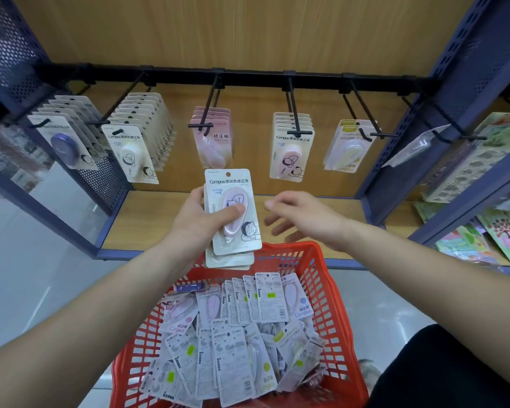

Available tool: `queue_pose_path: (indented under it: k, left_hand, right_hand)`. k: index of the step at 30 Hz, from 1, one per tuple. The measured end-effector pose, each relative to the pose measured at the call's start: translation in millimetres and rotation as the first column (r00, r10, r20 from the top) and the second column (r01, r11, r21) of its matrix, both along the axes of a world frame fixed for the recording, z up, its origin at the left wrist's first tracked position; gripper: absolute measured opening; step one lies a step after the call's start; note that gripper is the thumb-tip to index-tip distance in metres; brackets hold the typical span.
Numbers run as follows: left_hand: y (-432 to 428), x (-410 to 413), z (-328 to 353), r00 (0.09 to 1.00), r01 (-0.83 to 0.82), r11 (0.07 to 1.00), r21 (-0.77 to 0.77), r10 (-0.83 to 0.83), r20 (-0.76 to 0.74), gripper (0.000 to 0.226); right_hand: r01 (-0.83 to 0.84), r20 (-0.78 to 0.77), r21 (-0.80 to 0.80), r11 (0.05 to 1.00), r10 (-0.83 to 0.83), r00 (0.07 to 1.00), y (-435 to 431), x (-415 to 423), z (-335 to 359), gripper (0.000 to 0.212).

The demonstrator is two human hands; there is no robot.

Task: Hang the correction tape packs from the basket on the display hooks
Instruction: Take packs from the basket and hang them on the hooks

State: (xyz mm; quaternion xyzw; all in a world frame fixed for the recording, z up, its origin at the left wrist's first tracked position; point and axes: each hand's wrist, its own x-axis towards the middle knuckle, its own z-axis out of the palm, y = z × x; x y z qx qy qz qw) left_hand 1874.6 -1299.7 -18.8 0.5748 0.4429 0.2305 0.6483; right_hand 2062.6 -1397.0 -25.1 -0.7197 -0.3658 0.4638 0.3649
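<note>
Left hand (pixel 195 222): grips stacked correction tape packs (pixel 230 184), thumb across the front.
Right hand (pixel 304 216): fingers spread, empty, at packs' 3 o'clock.

light: bright, even | shadows: soft | edges: warped, blurred | centre: sharp

Correction tape packs: a small stack (pixel 233 213), pink dispenser facing out, is held upright at frame centre by the left hand (pixel 195 222). Many more lie jumbled in the red basket (pixel 331 301), lower centre. Others hang in rows on black display hooks (pixel 291 104), upper frame.
</note>
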Motion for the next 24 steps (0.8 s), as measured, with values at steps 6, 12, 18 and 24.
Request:
queue_pose_path:
  k: [6, 12, 18, 24]
  left_hand:
    - [-1, -7, 9, 0.997, -0.009, 1.000, 0.007, 0.008, 0.079, 0.068]
    - [7, -19, 12, 0.999, 0.017, 0.993, 0.115, -0.021, 0.037, 0.067]
    - [25, -23, 2, 0.998, 0.060, 0.991, 0.123, -0.063, 0.024, 0.056]
    - [29, -21, 0, 0.999, 0.000, 0.985, 0.171, 0.009, -0.053, 0.050]
  right_hand:
    - [-0.028, -0.022, 0.214, 0.976, 0.033, 0.999, 7, -42, 12, 0.034]
    - [0.023, -0.173, 0.227, 0.974, 0.017, 0.985, 9, -50, 19, 0.017]
    - [0.153, -0.344, 0.214, 0.965, -0.073, 0.936, 9, -39, 15, 0.009]
    - [0.324, -0.197, 0.200, 0.924, -0.286, 0.938, 5, 1, 3, 0.017]
